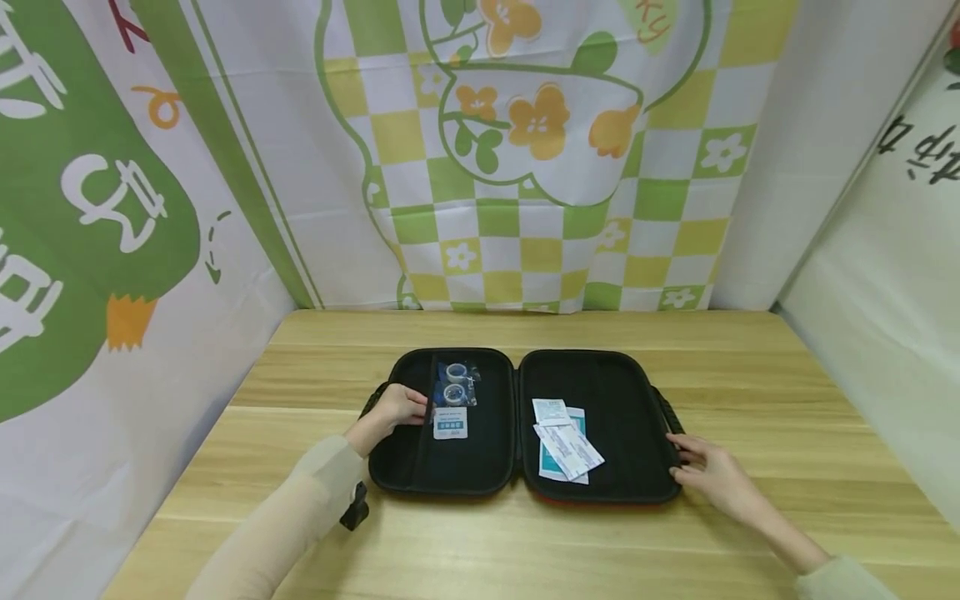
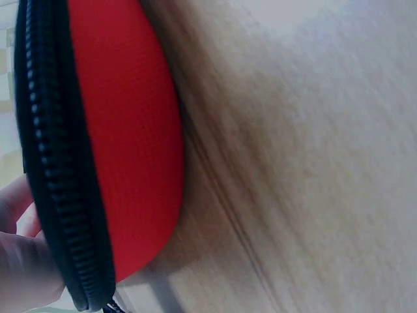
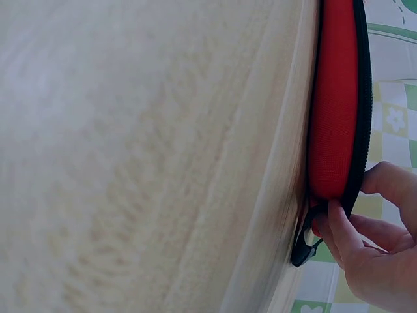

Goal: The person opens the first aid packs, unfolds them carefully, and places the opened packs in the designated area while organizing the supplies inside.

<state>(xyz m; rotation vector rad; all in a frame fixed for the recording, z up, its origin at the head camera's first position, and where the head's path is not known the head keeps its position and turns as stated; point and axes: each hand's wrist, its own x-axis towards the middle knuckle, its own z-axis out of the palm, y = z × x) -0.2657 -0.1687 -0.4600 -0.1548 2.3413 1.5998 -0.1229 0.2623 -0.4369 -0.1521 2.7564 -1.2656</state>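
Note:
A zippered case (image 1: 487, 467), black inside and red outside, lies unfolded on the table. My left hand (image 1: 396, 407) reaches into its left half, fingertips at the edge of a dark inner pocket; whether they pinch anything is hidden. Beside them are two rolls of tape (image 1: 455, 393) in clear wrappers and a small white-and-blue packet (image 1: 451, 423). My right hand (image 1: 708, 471) grips the rim at the case's right side, thumb and fingers around it in the right wrist view. In the right half lie several flat packets (image 1: 572, 451), white and teal, overlapping.
The wooden table (image 1: 495, 550) extends around the case. A black carry handle (image 1: 667, 412) sticks out on the right side. A black strap-like piece (image 1: 355, 508) shows below my left forearm. Patterned curtains (image 1: 480, 250) hang behind the table.

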